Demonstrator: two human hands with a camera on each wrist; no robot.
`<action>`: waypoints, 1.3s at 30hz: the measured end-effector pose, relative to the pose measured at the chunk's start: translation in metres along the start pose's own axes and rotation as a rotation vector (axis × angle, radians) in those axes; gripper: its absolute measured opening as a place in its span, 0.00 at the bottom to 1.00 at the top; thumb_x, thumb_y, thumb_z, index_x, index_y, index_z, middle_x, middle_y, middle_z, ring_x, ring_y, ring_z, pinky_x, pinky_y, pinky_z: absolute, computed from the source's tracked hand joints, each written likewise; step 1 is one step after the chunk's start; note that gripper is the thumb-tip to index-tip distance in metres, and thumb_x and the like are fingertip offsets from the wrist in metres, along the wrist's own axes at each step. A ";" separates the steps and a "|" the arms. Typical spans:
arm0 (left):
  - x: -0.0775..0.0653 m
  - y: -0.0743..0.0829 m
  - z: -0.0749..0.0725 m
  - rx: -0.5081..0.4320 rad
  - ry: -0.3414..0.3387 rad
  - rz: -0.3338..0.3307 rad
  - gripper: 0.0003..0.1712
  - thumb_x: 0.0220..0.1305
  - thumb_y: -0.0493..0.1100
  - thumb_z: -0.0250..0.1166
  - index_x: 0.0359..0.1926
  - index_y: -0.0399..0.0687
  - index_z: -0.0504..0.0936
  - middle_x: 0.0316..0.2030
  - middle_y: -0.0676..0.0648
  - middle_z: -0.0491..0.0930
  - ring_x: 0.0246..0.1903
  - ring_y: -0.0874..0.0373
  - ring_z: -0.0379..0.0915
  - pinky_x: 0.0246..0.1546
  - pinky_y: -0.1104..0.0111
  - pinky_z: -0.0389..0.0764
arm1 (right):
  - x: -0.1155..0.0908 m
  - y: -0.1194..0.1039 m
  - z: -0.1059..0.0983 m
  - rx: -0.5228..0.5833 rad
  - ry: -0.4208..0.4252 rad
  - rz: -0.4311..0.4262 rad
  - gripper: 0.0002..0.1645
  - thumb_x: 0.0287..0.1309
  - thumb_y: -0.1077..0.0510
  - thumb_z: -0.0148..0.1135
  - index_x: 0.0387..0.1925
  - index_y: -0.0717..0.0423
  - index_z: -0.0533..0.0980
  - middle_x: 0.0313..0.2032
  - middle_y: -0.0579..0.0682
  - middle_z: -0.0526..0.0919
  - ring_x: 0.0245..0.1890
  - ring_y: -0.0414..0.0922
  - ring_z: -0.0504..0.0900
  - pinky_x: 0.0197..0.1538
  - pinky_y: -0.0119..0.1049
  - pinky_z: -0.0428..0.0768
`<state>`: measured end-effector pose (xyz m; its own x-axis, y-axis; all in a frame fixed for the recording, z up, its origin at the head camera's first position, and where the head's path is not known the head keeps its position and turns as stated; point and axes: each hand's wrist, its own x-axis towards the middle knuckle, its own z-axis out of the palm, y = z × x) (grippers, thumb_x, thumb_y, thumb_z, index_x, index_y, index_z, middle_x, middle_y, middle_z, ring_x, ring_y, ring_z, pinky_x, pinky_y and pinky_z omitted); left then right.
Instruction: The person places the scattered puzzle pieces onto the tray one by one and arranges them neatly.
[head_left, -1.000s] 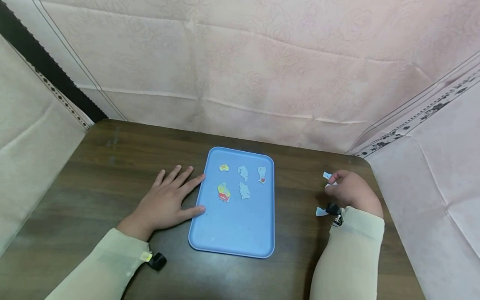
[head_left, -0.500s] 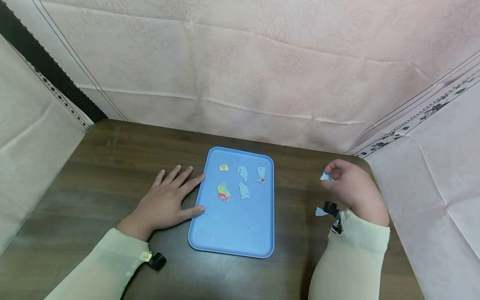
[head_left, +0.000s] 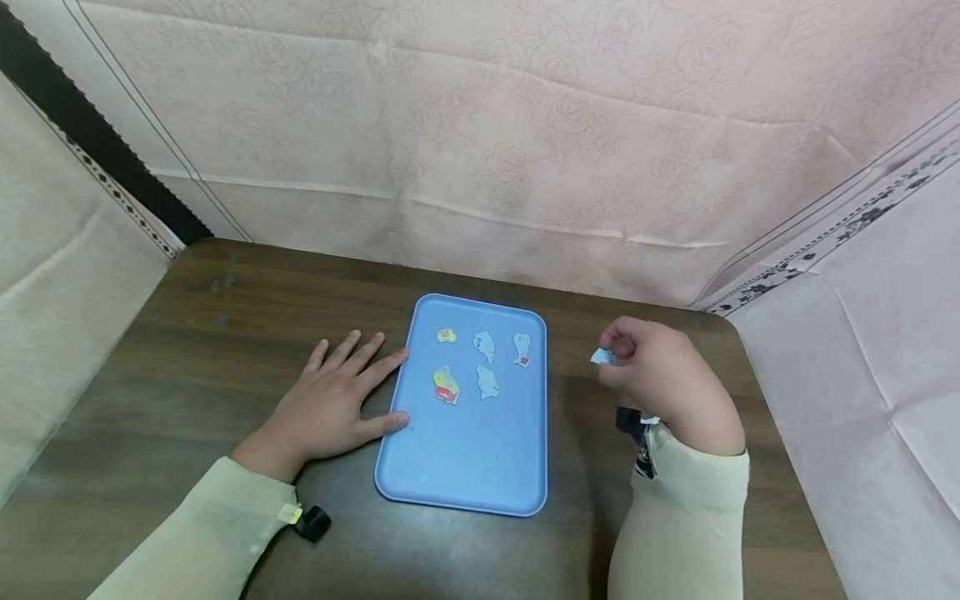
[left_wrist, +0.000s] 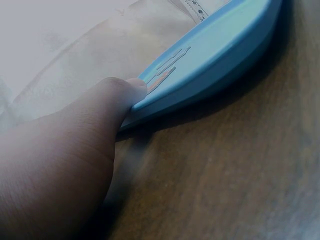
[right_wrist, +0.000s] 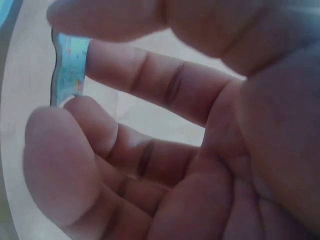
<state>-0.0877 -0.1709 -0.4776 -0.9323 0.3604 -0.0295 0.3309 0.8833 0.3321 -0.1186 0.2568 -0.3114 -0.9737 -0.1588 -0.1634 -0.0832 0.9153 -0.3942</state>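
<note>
My right hand (head_left: pixel 663 375), lifted to the right of the tray, pinches a small light blue puzzle piece (head_left: pixel 602 357) between thumb and fingers. The right wrist view shows this piece's (right_wrist: pixel 71 65) printed face and wavy dark edge. On the blue tray (head_left: pixel 465 467) lie several flat puzzle pieces: a small yellow one (head_left: pixel 446 336), a yellow and red one (head_left: pixel 446 385), and pale blue ones such as the nearest (head_left: pixel 487 382). My left hand (head_left: pixel 326 408) lies with fingers spread, its index fingertip and thumb at the tray's left rim.
The tray rests on a dark brown wooden table (head_left: pixel 225 350). Pale patterned cloth (head_left: pixel 480 150) hangs behind the table and along both sides. A black wrist camera (head_left: pixel 630 421) sits by the right cuff, another (head_left: pixel 312 523) by the left.
My right hand has picked up the light blue puzzle piece from the table's right side and carried it left toward the tray. The left hand and tray have stayed put.
</note>
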 end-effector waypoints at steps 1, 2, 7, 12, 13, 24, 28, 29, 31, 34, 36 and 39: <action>0.000 0.000 0.000 -0.001 -0.001 0.000 0.57 0.70 0.89 0.55 0.91 0.80 0.51 0.92 0.46 0.50 0.92 0.33 0.39 0.85 0.24 0.39 | 0.001 -0.004 0.003 -0.002 -0.005 -0.016 0.10 0.67 0.56 0.73 0.49 0.49 0.84 0.45 0.51 0.86 0.43 0.49 0.83 0.45 0.42 0.80; 0.000 0.000 0.000 -0.001 -0.002 0.000 0.57 0.70 0.89 0.55 0.91 0.81 0.51 0.92 0.46 0.50 0.92 0.33 0.39 0.85 0.24 0.39 | 0.003 -0.007 0.005 0.000 -0.011 -0.034 0.11 0.66 0.57 0.73 0.48 0.49 0.85 0.44 0.51 0.86 0.42 0.49 0.83 0.45 0.42 0.81; -0.001 -0.001 0.001 0.003 0.003 0.004 0.57 0.69 0.90 0.54 0.91 0.81 0.51 0.92 0.45 0.51 0.92 0.34 0.39 0.85 0.24 0.39 | 0.013 -0.022 0.021 0.003 -0.056 -0.105 0.11 0.62 0.61 0.73 0.47 0.51 0.86 0.44 0.53 0.87 0.40 0.50 0.83 0.44 0.44 0.83; -0.001 -0.002 0.002 0.005 0.009 0.007 0.57 0.69 0.91 0.52 0.91 0.81 0.50 0.92 0.46 0.51 0.92 0.34 0.39 0.85 0.25 0.40 | 0.023 -0.032 0.038 -0.025 -0.105 -0.138 0.09 0.62 0.60 0.76 0.44 0.49 0.86 0.46 0.51 0.87 0.46 0.50 0.83 0.47 0.46 0.86; -0.001 -0.002 0.003 0.005 0.009 0.007 0.57 0.69 0.91 0.52 0.91 0.82 0.50 0.92 0.46 0.51 0.92 0.34 0.39 0.85 0.25 0.39 | 0.025 -0.033 0.041 -0.030 -0.111 -0.143 0.09 0.63 0.60 0.76 0.44 0.49 0.86 0.46 0.51 0.87 0.46 0.50 0.83 0.47 0.46 0.87; -0.001 -0.003 0.004 0.014 0.005 0.003 0.58 0.68 0.92 0.49 0.91 0.82 0.49 0.92 0.46 0.50 0.92 0.34 0.38 0.85 0.25 0.39 | 0.044 -0.047 0.074 -0.097 -0.194 -0.123 0.09 0.63 0.60 0.81 0.42 0.50 0.88 0.40 0.49 0.87 0.38 0.49 0.82 0.38 0.40 0.86; 0.000 -0.002 0.003 0.015 0.003 0.003 0.58 0.68 0.93 0.49 0.91 0.83 0.49 0.92 0.46 0.50 0.92 0.34 0.38 0.85 0.25 0.39 | 0.049 -0.046 0.084 -0.120 -0.215 -0.111 0.09 0.63 0.59 0.82 0.41 0.49 0.87 0.38 0.49 0.87 0.35 0.49 0.83 0.37 0.40 0.85; 0.000 -0.002 0.003 0.016 0.002 0.003 0.58 0.68 0.93 0.49 0.91 0.83 0.48 0.92 0.46 0.50 0.92 0.34 0.38 0.85 0.25 0.39 | 0.051 -0.045 0.086 -0.123 -0.219 -0.111 0.09 0.62 0.59 0.82 0.40 0.49 0.87 0.38 0.49 0.87 0.35 0.49 0.83 0.37 0.40 0.84; 0.000 -0.002 0.003 0.015 0.001 0.002 0.58 0.68 0.92 0.49 0.91 0.83 0.48 0.92 0.46 0.50 0.92 0.34 0.38 0.85 0.24 0.39 | 0.053 -0.044 0.089 -0.127 -0.226 -0.114 0.08 0.62 0.60 0.81 0.40 0.50 0.86 0.36 0.49 0.86 0.34 0.49 0.83 0.37 0.40 0.84; 0.000 -0.002 0.002 0.013 -0.002 0.000 0.58 0.68 0.92 0.50 0.91 0.83 0.49 0.92 0.46 0.50 0.92 0.34 0.38 0.85 0.24 0.39 | 0.055 -0.043 0.093 -0.124 -0.236 -0.110 0.08 0.63 0.61 0.80 0.38 0.49 0.85 0.35 0.49 0.86 0.33 0.49 0.83 0.36 0.40 0.83; 0.000 -0.002 0.001 0.013 -0.004 -0.002 0.58 0.68 0.92 0.51 0.91 0.82 0.49 0.92 0.46 0.50 0.92 0.34 0.38 0.85 0.24 0.39 | 0.055 -0.044 0.094 -0.116 -0.243 -0.101 0.08 0.64 0.62 0.79 0.37 0.49 0.85 0.35 0.49 0.85 0.32 0.49 0.83 0.35 0.40 0.83; 0.000 -0.002 0.001 0.015 -0.005 -0.003 0.58 0.69 0.91 0.52 0.91 0.82 0.49 0.92 0.46 0.50 0.92 0.34 0.38 0.85 0.24 0.39 | 0.055 -0.045 0.096 -0.105 -0.254 -0.082 0.09 0.65 0.61 0.79 0.36 0.48 0.84 0.34 0.50 0.85 0.32 0.49 0.83 0.34 0.40 0.83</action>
<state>-0.0881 -0.1720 -0.4792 -0.9328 0.3587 -0.0350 0.3299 0.8889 0.3180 -0.1477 0.1720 -0.3891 -0.8796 -0.3093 -0.3615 -0.1936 0.9268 -0.3218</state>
